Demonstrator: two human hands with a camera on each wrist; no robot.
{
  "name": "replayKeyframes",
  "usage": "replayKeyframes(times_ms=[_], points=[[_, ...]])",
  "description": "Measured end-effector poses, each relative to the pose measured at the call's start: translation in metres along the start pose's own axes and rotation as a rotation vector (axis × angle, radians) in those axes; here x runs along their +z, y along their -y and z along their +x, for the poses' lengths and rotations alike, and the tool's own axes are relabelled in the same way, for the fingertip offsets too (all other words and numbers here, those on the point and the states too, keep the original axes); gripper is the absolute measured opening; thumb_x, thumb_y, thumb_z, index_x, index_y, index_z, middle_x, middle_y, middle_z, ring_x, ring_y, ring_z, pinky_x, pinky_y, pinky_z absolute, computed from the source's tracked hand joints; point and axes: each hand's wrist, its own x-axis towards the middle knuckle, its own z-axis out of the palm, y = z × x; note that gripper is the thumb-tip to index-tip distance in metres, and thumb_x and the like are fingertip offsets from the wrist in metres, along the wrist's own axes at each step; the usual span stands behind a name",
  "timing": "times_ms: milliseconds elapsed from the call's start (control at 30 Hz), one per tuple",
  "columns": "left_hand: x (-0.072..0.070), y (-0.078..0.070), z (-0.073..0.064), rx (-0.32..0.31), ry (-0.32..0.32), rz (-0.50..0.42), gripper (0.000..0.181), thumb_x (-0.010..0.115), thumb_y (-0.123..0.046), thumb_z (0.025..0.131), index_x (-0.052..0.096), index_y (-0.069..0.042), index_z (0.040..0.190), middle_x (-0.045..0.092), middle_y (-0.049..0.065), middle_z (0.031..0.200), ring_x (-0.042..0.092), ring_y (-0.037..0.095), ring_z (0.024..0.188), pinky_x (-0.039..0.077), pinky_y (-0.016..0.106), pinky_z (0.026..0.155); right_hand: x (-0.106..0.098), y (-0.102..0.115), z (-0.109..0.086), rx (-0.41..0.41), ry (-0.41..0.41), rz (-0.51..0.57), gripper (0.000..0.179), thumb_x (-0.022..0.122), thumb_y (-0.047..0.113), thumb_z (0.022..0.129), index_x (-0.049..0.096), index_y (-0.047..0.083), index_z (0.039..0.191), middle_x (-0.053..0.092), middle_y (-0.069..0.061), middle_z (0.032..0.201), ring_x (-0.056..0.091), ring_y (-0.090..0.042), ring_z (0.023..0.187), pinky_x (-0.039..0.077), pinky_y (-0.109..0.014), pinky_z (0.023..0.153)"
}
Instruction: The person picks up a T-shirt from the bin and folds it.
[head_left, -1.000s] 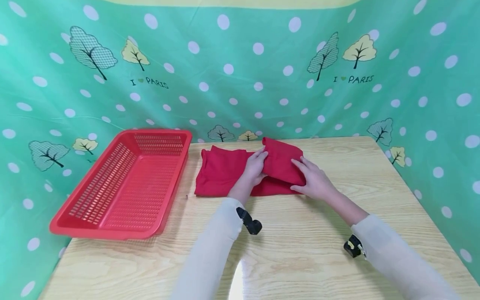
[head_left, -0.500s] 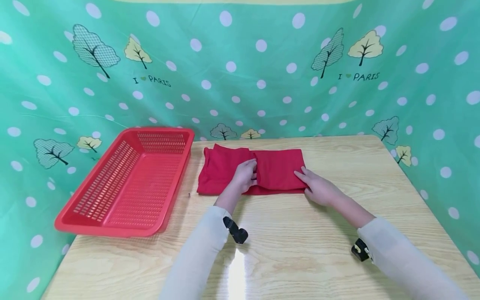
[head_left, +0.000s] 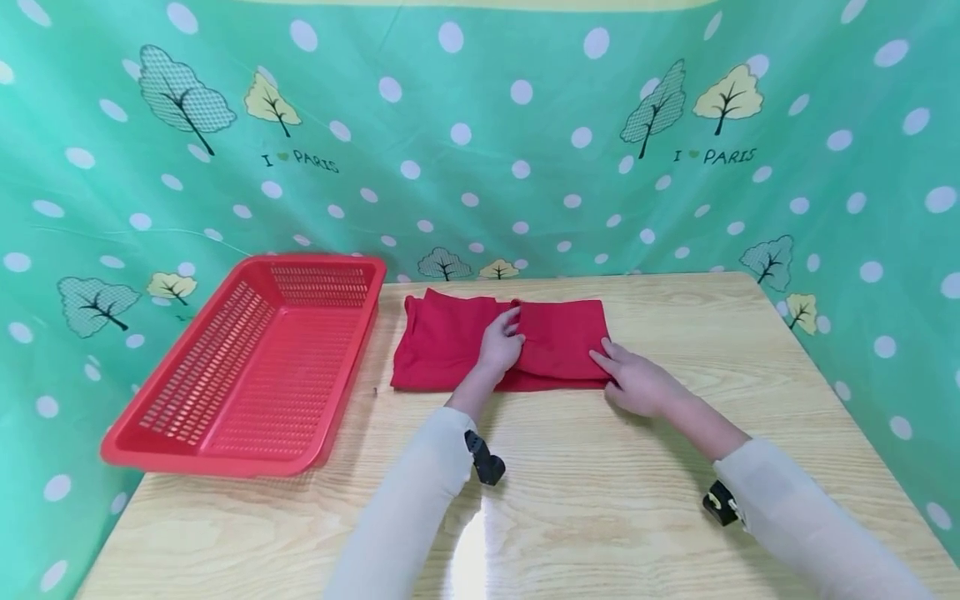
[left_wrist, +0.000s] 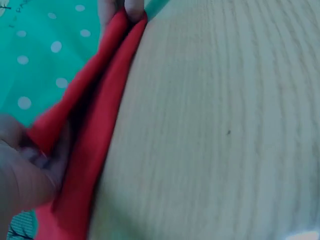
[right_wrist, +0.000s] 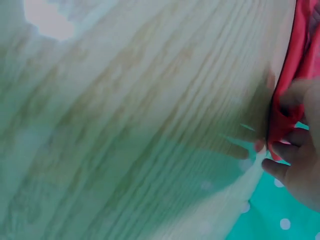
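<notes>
A folded red cloth (head_left: 562,337) lies in a long strip near the back of the table, with its right part turned over into a flap. My left hand (head_left: 501,342) is at the flap's inner edge, near the strip's middle. In the left wrist view, the thumb and fingers of my left hand (left_wrist: 30,170) pinch the upper layer, slightly raised above the layer below. At the strip's right end, my right hand (head_left: 637,382) holds the lower corner, fingertips on top. In the right wrist view, bent fingers of my right hand (right_wrist: 300,150) surround the cloth's end.
A red plastic basket (head_left: 330,400) with slotted sides stands on the left of the wooden table (head_left: 600,517). Behind and beside the table hangs a green dotted curtain (head_left: 480,108). A small dark speck (head_left: 375,391) lies between basket and cloth.
The raised right flap of the cloth has come down flat onto the strip. My left hand went down and left with it, then slightly right; my right hand slid toward the lower right corner.
</notes>
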Motion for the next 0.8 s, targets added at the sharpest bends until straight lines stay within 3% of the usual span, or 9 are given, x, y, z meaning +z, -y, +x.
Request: replayKeyframes(times_ms=[133,267,367,500,633,800], points=[[-0.005,0.001,0.001,-0.084,-0.034,-0.021,0.055,0.055,-0.002,0.091,0.040,-0.015,0.142,0.051,0.012,0.132,0.048,0.025,0.123,0.046,0.037,0.097,-0.004,0.001,0.001,0.055,0.024,0.103,0.054,0.047,0.033,0.096,0.041,0.003,0.140,0.028,-0.026,0.149,0.028,-0.042,0.137,0.030,-0.053,0.109],[-0.008,-0.002,0.001,-0.052,-0.042,0.044,0.058,0.059,-0.008,0.090,0.036,-0.012,0.143,0.053,0.014,0.127,0.052,0.025,0.118,0.049,0.037,0.093,-0.011,0.003,0.006,0.126,-0.065,0.201,0.047,0.045,0.036,0.098,0.058,0.001,0.126,0.049,-0.025,0.135,0.045,-0.040,0.127,0.036,-0.052,0.104],[-0.010,-0.003,0.003,-0.048,-0.048,0.108,0.062,0.062,-0.019,0.090,0.034,-0.009,0.143,0.055,0.014,0.127,0.054,0.025,0.117,0.048,0.038,0.094,-0.013,0.003,0.013,0.249,-0.156,0.270,0.042,0.046,0.034,0.098,0.062,0.001,0.118,0.063,-0.021,0.116,0.059,-0.035,0.107,0.047,-0.047,0.089],[-0.012,-0.006,0.009,-0.049,-0.051,0.143,0.066,0.063,-0.026,0.090,0.031,-0.007,0.144,0.054,0.015,0.130,0.054,0.026,0.119,0.047,0.040,0.096,-0.012,-0.002,0.025,0.436,-0.201,0.391,0.049,0.045,0.039,0.097,0.053,-0.001,0.124,0.064,-0.021,0.107,0.061,-0.031,0.094,0.049,-0.040,0.077],[-0.011,-0.006,0.017,-0.012,-0.040,0.109,0.065,0.061,-0.015,0.091,0.028,-0.014,0.147,0.051,0.013,0.135,0.049,0.025,0.125,0.049,0.039,0.093,-0.009,-0.008,0.036,0.516,-0.192,0.481,0.057,0.043,0.043,0.097,0.047,-0.004,0.129,0.058,-0.026,0.119,0.057,-0.036,0.107,0.047,-0.045,0.088],[-0.011,0.002,0.025,0.101,0.008,-0.007,0.069,0.059,-0.004,0.090,0.028,-0.029,0.147,0.051,0.007,0.138,0.046,0.017,0.130,0.049,0.034,0.095,-0.005,-0.013,0.039,0.548,-0.191,0.491,0.052,0.046,0.038,0.096,0.052,-0.005,0.125,0.056,-0.026,0.123,0.054,-0.038,0.111,0.044,-0.047,0.092]])
